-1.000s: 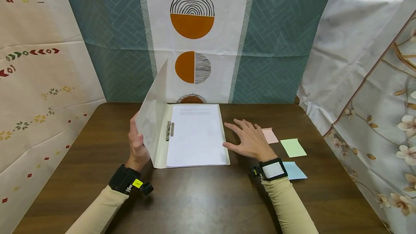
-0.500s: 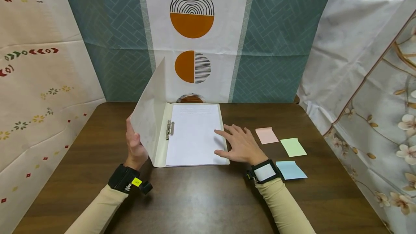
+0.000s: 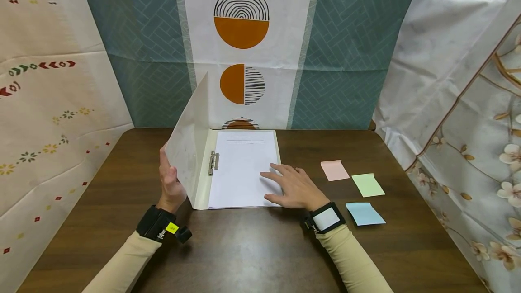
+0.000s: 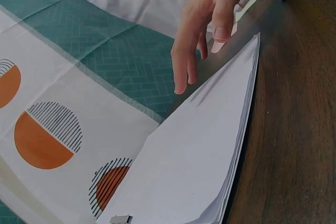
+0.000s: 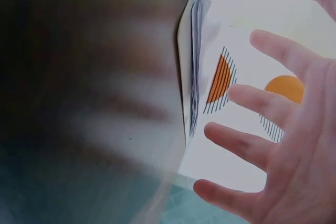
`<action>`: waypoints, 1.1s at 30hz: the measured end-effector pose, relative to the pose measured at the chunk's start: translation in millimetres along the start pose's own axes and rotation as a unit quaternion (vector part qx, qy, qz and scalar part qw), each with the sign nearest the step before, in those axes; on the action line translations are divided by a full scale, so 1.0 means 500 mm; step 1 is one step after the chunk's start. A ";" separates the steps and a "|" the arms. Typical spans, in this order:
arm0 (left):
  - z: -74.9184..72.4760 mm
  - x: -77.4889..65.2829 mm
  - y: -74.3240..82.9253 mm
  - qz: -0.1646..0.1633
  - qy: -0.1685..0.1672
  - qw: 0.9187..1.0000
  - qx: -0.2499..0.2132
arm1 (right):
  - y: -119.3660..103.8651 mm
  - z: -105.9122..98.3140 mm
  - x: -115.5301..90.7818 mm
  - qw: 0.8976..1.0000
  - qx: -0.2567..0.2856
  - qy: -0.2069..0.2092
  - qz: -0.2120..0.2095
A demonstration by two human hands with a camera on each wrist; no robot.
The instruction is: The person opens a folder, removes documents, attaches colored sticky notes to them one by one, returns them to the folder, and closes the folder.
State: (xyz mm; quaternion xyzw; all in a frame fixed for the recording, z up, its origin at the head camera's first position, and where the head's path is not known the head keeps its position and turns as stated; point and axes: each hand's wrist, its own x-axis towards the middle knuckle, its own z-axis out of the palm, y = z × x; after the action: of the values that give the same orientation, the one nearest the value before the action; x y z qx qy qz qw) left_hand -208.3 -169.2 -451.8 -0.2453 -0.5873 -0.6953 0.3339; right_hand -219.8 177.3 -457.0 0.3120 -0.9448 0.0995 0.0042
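Note:
A pale file folder lies on the table with its front cover tilted upright on the left. My left hand is at the outer side of that cover, fingers fairly straight and partly hidden behind it. Inside, a stack of white paper sheets with a few printed lines sits by a metal clip along the spine. My right hand hovers over the stack's lower right edge, fingers spread; in the left wrist view the right hand holds nothing, its fingers pointing down near the sheets.
Three sticky notes lie to the right of my right hand: a pink note, a green note and a blue note. The brown table ends at patterned cloth hangings behind and on both sides.
My right hand has moved left, from beside the folder to over the paper's right edge, uncovering the pink and blue notes. The cover leans slightly further left, my left hand still at it.

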 end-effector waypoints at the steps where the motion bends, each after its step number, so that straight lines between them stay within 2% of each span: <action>1: 0.000 0.000 0.000 0.002 -0.002 1.000 0.001 | -0.001 -0.001 -0.001 1.000 0.001 -0.001 0.000; 6: -0.002 0.001 -0.001 0.012 -0.010 1.000 0.002 | -0.002 -0.002 -0.003 1.000 0.001 -0.009 -0.001; 14: -0.002 -0.001 0.002 0.005 -0.013 1.000 0.007 | -0.006 -0.002 -0.006 0.998 0.020 -0.052 0.002; 26: -0.003 0.000 -0.002 0.010 -0.014 1.000 0.014 | -0.015 -0.016 -0.010 0.997 0.027 -0.073 0.006; 33: -0.008 0.008 -0.007 0.046 -0.014 0.998 0.028 | -0.018 -0.017 -0.008 0.996 0.031 -0.078 0.009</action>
State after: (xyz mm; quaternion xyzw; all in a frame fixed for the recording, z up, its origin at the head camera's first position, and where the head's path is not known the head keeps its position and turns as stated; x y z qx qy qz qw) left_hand -213.5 -173.3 -451.9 -0.2728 -0.5991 -0.6590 0.3638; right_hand -211.7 174.4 -447.4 0.3106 -0.9414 0.1039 -0.0803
